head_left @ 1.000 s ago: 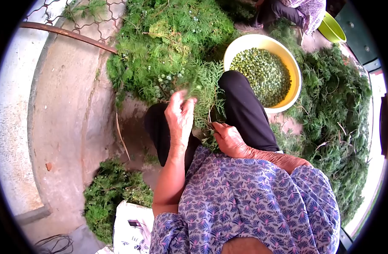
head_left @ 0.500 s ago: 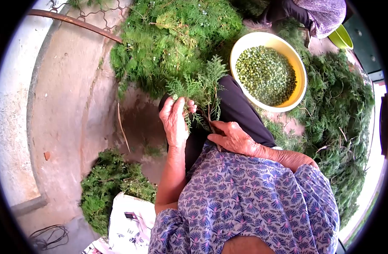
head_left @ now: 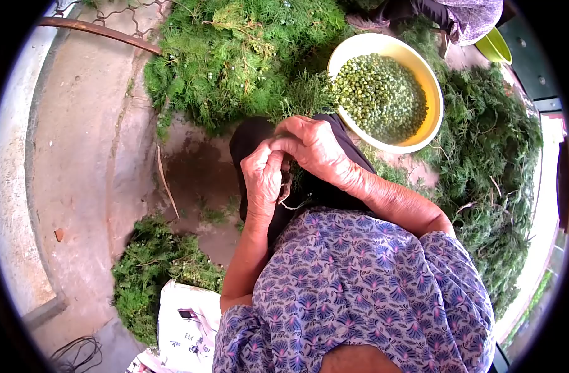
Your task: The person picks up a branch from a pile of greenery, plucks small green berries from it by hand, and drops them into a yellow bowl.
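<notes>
My left hand point(head_left: 263, 177) is closed around an evergreen sprig, above my dark-trousered lap. The sprig's brown stem point(head_left: 286, 185) shows beside the palm, pointing back toward my body. My right hand point(head_left: 315, 146) reaches across from the right, its fingers curled down and meeting the left fingertips. What the right fingers pinch is hidden behind the knuckles. Just past both hands, feathery green foliage point(head_left: 308, 93) spreads out. Close by on the right stands a yellow basin point(head_left: 436, 102) holding many small green berries point(head_left: 384, 93).
A heap of cut evergreen branches point(head_left: 222, 62) lies ahead, with another pile point(head_left: 483, 161) at right. Lower left are a smaller pile point(head_left: 151, 267) and a white sack point(head_left: 179, 342). Another person's dark-trousered leg point(head_left: 415, 12) shows beyond the basin, near a green container point(head_left: 494, 46).
My right hand has moved forward and left from the sprig's stem to meet my left hand. The sprig's leafy top is now mostly covered. The view has shifted slightly.
</notes>
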